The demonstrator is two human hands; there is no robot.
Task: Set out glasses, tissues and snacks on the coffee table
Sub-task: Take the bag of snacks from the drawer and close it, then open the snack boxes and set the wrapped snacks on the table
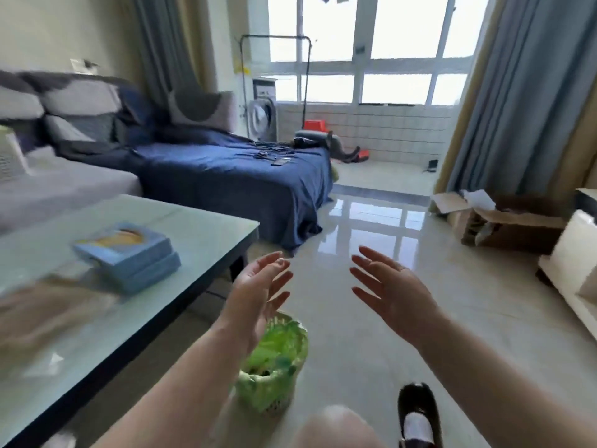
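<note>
Our left hand and right hand both spread and empty, beside the coffee table bearing blue boxes.

I am standing on a glossy pale tile floor that is mirroring the window. Daylight is pouring through the panes, washing out the view beyond. Blue-grey curtains are hanging at right; a second pair is hanging at left against a cream wall. A grey sofa is running along that wall, a blue cover draping its far end. A black rack is standing beside a washing machine before a tiled low wall. An opened cardboard box is lying at right, near a white cabinet. A green-lined bin is sitting by my feet.
</note>
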